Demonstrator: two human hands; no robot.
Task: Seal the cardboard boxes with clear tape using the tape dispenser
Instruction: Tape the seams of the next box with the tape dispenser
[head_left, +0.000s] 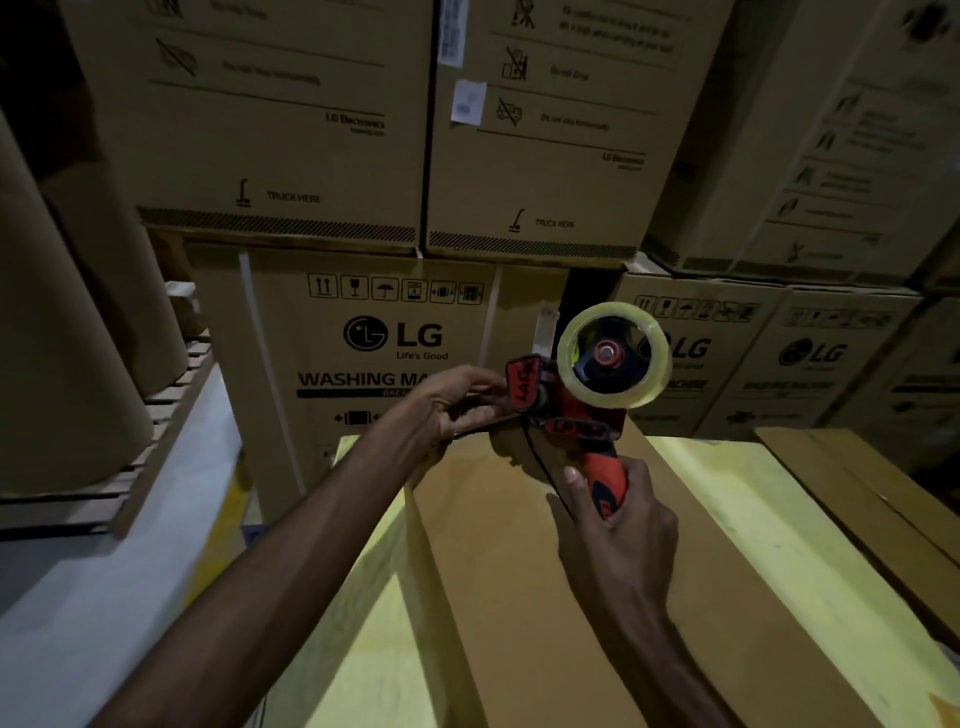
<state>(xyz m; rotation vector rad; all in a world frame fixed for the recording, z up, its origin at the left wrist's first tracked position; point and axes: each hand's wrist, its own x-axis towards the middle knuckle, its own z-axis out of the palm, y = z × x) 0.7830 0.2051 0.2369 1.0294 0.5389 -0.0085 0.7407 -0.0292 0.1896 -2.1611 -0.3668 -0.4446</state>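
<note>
A red tape dispenser (566, 410) carries a roll of clear tape (613, 354) and sits at the far end of a long cardboard box (519, 571) lying before me. My right hand (613, 514) grips the dispenser's red and black handle. At the dispenser's front end my left hand (457, 410) has its fingers curled at the box's far edge; whether they pinch the tape end or the cardboard is unclear. The box rests on a yellow surface (769, 519).
Stacked LG washing machine cartons (363, 332) form a wall just beyond the box, with more cartons (810, 358) to the right. Large brown paper rolls (62, 312) stand at left on a slatted cardboard pallet (171, 395). Another flat cardboard piece (872, 499) lies at right.
</note>
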